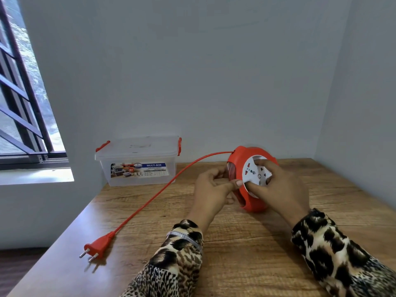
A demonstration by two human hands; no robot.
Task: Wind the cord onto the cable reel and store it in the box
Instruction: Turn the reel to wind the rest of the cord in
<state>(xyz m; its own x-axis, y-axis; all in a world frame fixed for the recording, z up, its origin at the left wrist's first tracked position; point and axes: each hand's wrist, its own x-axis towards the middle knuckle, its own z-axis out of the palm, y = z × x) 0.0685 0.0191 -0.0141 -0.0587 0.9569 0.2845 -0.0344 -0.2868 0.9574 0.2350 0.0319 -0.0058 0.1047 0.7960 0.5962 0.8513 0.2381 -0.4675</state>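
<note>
Head view: winding step under way. Cable reel (250, 179) upright near table (150, 202) back edge, gripped by left hand (212, 187); right hand (280, 185) fingers curled on white disc (256, 173). Cord (162, 189) trailing toward front-left corner. Next, probably: more turning, steady reel.

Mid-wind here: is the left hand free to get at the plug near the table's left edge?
Probably yes, once it lets go. The left hand now grips the reel; the plug lies in the open on the table, with only bare wood and the cord between them.
</note>
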